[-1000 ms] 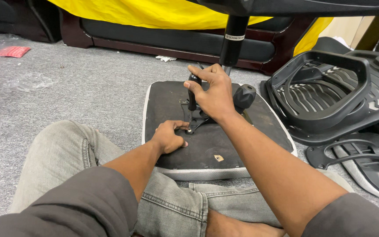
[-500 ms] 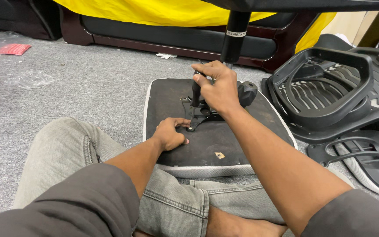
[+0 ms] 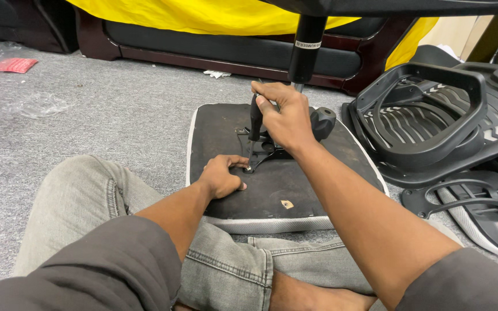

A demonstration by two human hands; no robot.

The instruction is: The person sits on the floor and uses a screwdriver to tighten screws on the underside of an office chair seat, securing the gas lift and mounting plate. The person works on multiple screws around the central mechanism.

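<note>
A person sits on a grey carpet floor with one upside-down chair seat lying flat in front of bent knees in grey jeans. The seat has a dark bottom and a pale rim, and its near edge touches the jeans. One black metal plate sits near the middle of the seat. The right hand is curled tight around one black tool handle, which stands almost straight up with its tip down on the metal plate. The left hand rests on the seat just beside the near edge of the plate, with its fingers bent and pressing down; it is hard to tell if it pinches anything small. One black pole rises behind the right hand at the far edge of the seat. To the right of the seat lie two black plastic chair parts: one big frame with ribs, and one smaller flat piece nearer the person. One small red packet lies far off at the left on the floor.
</note>
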